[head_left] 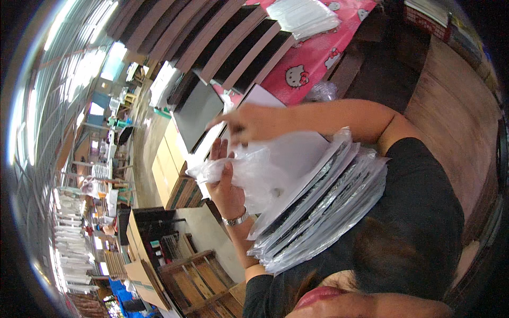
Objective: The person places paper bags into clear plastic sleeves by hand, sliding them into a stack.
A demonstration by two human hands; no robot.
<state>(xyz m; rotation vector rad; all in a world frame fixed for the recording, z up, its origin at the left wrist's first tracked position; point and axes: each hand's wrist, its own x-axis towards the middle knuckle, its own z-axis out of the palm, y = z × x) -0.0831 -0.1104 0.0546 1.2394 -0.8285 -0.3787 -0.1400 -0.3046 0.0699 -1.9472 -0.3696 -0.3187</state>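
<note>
Some thin clear plastic [260,177], maybe a bag, pinched in the left hand [225,191], over a pale flat piece [303,151] and beside wrapped flat things [328,206] near the chest. Likely light, soft, slippery and easy to tear. Best to pinch by the loose edge, thumb against fingers. Left arm out in front, watch [235,218] on the wrist. Right hand [250,123] blurry, just past the left fingertips; cannot tell how wide, or if holding anything.

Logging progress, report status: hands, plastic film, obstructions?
Left hand gripping translucent plastic film. Right hand blurred alongside, grip unclear. Plastic-wrapped stack by black shirt; no visible blockage at hands.
</note>
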